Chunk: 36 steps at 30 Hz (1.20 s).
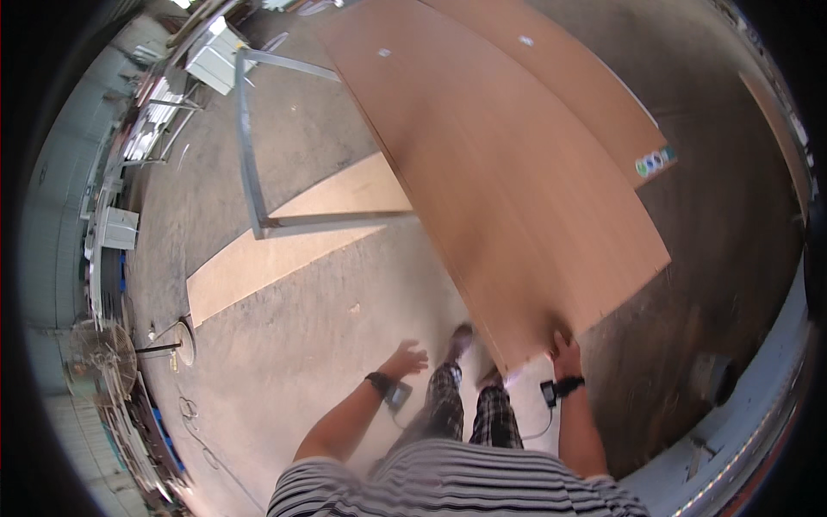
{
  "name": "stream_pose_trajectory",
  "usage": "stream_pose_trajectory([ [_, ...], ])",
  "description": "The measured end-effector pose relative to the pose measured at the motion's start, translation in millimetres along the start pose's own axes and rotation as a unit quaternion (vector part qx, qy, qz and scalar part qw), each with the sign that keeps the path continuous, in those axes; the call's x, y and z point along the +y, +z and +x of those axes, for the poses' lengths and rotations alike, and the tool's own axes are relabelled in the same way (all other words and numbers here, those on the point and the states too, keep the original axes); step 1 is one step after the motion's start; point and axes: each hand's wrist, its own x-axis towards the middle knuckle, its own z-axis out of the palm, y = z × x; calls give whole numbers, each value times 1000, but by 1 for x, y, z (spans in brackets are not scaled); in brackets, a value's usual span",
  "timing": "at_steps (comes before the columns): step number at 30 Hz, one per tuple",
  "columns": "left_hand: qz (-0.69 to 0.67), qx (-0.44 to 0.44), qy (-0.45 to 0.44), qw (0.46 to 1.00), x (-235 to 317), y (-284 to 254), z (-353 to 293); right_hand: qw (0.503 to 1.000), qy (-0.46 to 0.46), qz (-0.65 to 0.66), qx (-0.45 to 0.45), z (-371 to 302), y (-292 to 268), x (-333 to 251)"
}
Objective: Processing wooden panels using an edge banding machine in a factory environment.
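Note:
A large brown wood panel (500,189) stretches away from me, with its near end by my right hand (564,355). That hand grips the near edge, its fingers at the board's rim; part of the grip is hidden. My left hand (407,360) is in the air left of the panel's near corner, fingers apart and nothing in them. Under the far part of the panel is a grey metal frame (248,142), which sticks out to the left. A second brown panel (577,73) lies beyond the first on the right, with a coloured label (655,162) at its corner.
A pale board (250,267) lies on the concrete floor under the frame. A standing fan (103,358) is at the left, near a cable (202,435). Racks with stacked material (159,121) line the left wall. A dark round object (713,377) stands at the right.

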Motion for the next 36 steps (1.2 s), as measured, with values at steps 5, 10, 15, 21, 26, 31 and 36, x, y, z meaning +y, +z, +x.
stream_pose_trajectory([
  [5,-34,10,-53,998,37,44,-20,977,106,-181,33,8,-47,45],
  [10,-37,59,-84,994,29,39,-22,991,119,-55,0,5,-94,124],
  [15,-23,129,-122,984,30,45,-43,998,18,-56,1,50,-83,152],
  [21,-9,145,-166,975,7,47,-64,994,34,-14,103,125,-26,130],
  [26,1,151,-197,969,-9,43,-79,995,35,71,64,124,-21,109],
  [31,17,145,-231,962,0,37,-78,993,6,111,32,128,-29,116],
  [36,40,133,-184,973,20,29,-74,994,-39,47,89,121,-19,127],
])
